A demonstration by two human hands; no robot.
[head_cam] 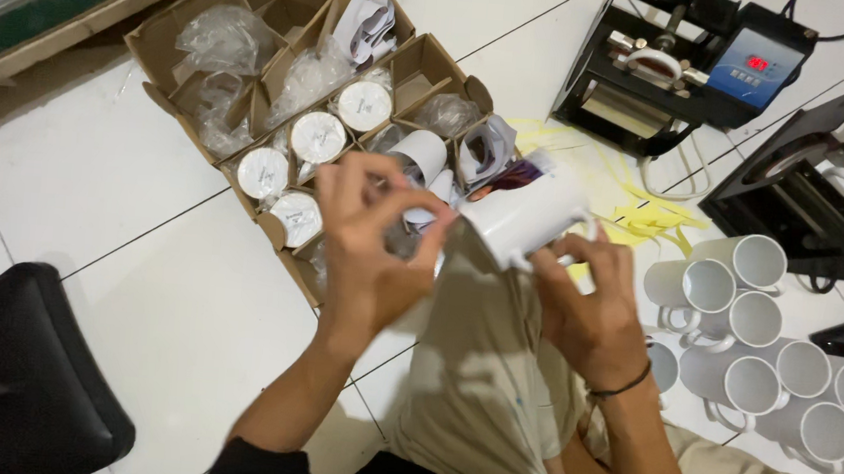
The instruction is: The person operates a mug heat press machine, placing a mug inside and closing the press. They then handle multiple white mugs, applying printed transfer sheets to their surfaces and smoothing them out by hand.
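Near frame centre the left hand is raised with fingers curled, its grip pinched on something too blurred to name, while the right hand clamps the white mug lying tilted just above, with the cardboard box beyond at upper left.

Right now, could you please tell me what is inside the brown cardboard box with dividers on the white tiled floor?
The brown cardboard box holds white mugs, crumpled clear plastic bags and folded paper. The left hand covers its nearest compartments, so their contents cannot be seen.
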